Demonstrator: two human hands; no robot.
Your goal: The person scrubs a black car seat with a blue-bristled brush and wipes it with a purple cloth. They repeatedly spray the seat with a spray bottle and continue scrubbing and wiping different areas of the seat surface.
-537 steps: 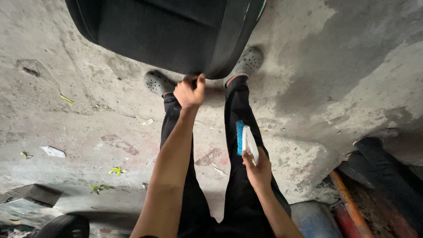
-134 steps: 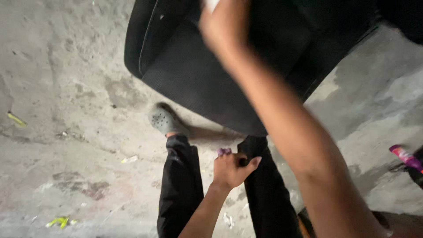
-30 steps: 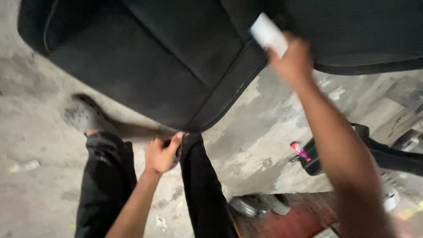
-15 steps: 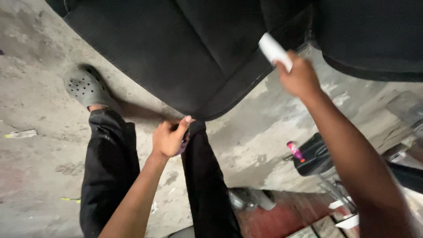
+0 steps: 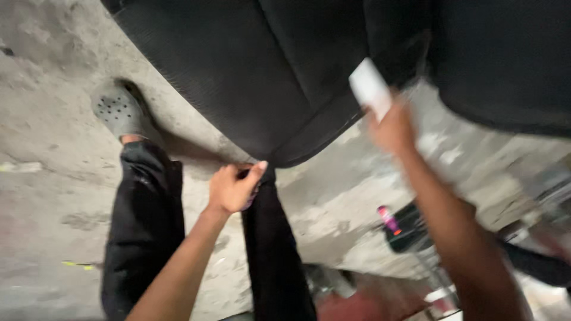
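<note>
Filling the top of the view, the black car seat (image 5: 250, 77) tips over the concrete floor (image 5: 47, 119). Since 0.5 s ago the right hand (image 5: 392, 128), fingers closed round a white block (image 5: 370, 88), has dropped nearer the seat's edge; the left hand (image 5: 233, 189) still pinches its lower corner.

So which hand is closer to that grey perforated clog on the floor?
Left. The left hand grips the black seat cushion's lower edge, just right of and below the grey clog. The right hand, holding a white object, is much farther right.
</note>
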